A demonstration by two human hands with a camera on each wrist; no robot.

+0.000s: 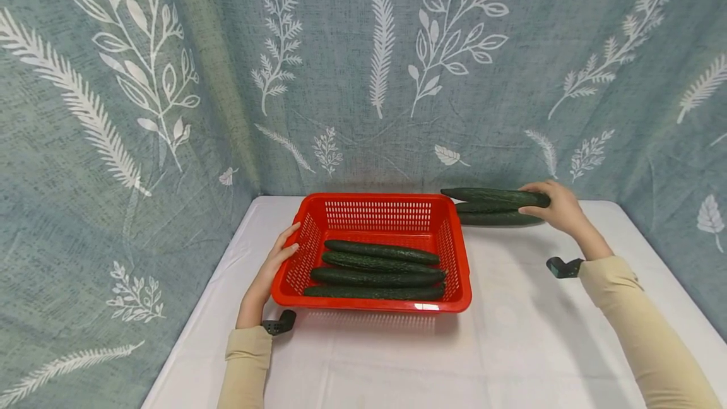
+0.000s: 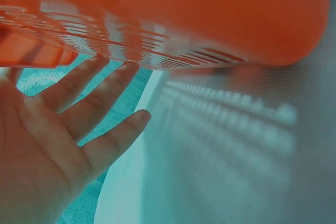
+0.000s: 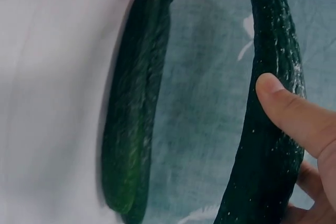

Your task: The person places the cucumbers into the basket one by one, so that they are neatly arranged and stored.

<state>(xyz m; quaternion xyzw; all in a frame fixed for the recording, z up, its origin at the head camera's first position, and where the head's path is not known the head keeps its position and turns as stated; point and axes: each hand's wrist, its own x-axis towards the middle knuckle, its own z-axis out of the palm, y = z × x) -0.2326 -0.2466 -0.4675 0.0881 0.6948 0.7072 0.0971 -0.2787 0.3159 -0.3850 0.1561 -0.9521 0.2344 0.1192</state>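
Observation:
My right hand grips a long dark green cucumber near one end, beyond the basket's right side. In the right wrist view the thumb lies across this cucumber, which is raised off the table. Two more cucumbers lie side by side on the cloth below it. My left hand rests against the left side of a red plastic basket. The left wrist view shows its fingers straight and spread, at the slotted wall. Inside the basket several cucumbers lie roughly parallel.
A white cloth covers the table. Blue-green curtains with white leaf prints hang behind and at both sides, close to the table's edges. Each wrist carries a small black camera.

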